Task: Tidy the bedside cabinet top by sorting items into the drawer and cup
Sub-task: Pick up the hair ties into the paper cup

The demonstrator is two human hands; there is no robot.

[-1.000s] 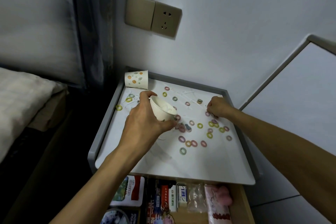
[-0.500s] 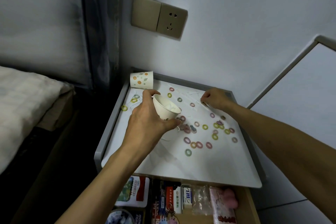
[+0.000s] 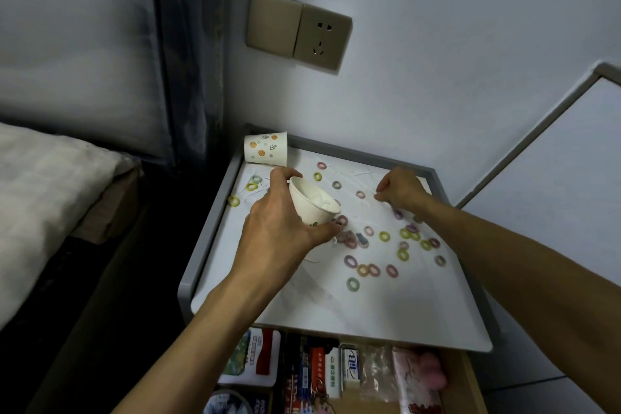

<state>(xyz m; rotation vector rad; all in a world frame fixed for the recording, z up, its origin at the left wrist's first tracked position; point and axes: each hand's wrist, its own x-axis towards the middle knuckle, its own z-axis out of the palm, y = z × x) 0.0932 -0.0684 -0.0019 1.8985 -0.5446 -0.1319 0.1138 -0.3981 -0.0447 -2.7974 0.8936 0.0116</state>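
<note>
My left hand (image 3: 279, 232) grips a white paper cup (image 3: 312, 203), tilted with its mouth toward the right, above the white cabinet top (image 3: 386, 306). White bits lie inside the cup. My right hand (image 3: 400, 188) rests near the back edge with fingers pinched together on the surface; what they pinch is too small to tell. Several small coloured rings (image 3: 386, 247) lie scattered over the top, more at the left (image 3: 251, 185). Thin white sticks (image 3: 361, 173) lie near the back. Below the front edge the drawer (image 3: 467, 383) stands open.
A second paper cup with orange dots (image 3: 266, 148) stands upside down at the back left corner. The drawer holds boxes, a lighter, an eraser and packets. A bed (image 3: 50, 191) lies to the left; a wall socket (image 3: 299, 32) sits above the cabinet.
My right hand has moved from the rings at the right toward the back edge. My left hand keeps the cup in much the same place.
</note>
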